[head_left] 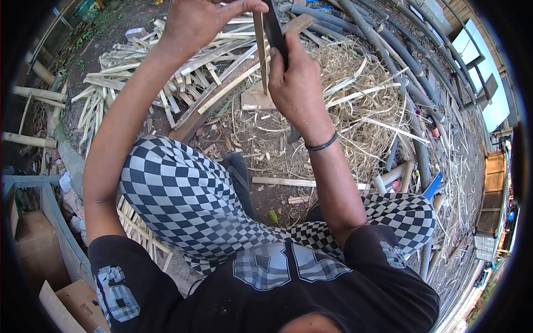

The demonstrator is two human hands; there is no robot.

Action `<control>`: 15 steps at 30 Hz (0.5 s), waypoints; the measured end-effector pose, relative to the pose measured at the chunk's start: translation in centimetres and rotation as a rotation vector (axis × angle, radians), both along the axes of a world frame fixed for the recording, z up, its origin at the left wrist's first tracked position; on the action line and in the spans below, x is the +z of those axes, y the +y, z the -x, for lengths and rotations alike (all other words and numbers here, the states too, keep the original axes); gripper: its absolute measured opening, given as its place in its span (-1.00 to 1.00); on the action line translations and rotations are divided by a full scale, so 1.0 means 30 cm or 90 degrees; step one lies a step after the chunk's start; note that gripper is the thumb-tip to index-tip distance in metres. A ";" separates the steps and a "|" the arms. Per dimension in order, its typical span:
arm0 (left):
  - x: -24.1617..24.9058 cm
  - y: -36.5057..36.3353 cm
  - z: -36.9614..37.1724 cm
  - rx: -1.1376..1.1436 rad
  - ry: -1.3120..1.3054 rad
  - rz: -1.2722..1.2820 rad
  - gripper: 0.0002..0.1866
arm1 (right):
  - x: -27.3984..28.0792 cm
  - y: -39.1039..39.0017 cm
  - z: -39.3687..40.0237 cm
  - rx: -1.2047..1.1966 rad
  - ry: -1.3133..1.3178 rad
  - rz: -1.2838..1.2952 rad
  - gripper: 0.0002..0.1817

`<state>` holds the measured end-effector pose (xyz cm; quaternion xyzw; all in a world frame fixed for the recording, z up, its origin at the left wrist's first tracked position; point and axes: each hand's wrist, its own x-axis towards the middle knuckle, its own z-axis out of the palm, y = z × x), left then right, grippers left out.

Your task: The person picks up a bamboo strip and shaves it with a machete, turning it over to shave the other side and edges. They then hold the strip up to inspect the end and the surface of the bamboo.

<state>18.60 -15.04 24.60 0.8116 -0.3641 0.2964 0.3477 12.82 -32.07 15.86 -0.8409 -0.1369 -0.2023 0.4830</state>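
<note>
My right hand (300, 83) is closed round the handle of a dark flat blade (273, 30), which points up and away from me. A thin bamboo strip (261, 50) hangs upright beside the blade's left side. At the top edge of the view my left hand (194, 25) has its thumb stretched toward the top of the strip and blade; its other fingers are partly cut off by the frame. Below the strip a wooden block (256, 100) lies on the ground. A black band is round my right wrist.
Split bamboo strips (116, 80) lie piled at the left, with curly shavings (361, 105) at the right. Long bamboo poles (411, 66) lie beyond the shavings. My legs (177, 188) are folded in front. Cardboard boxes (41, 244) stand at the lower left.
</note>
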 end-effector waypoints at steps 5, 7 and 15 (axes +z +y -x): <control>-0.015 0.038 -0.037 -0.104 0.166 0.173 -0.87 | -0.299 0.050 -0.087 -0.060 0.064 0.050 -0.82; 0.014 0.038 -0.013 0.035 0.026 -0.030 -0.88 | -0.285 0.059 -0.076 -0.066 0.095 0.077 -0.83; -0.016 0.041 -0.026 -0.068 0.101 0.018 -0.87 | -0.321 0.077 -0.072 -0.096 0.108 0.041 -0.90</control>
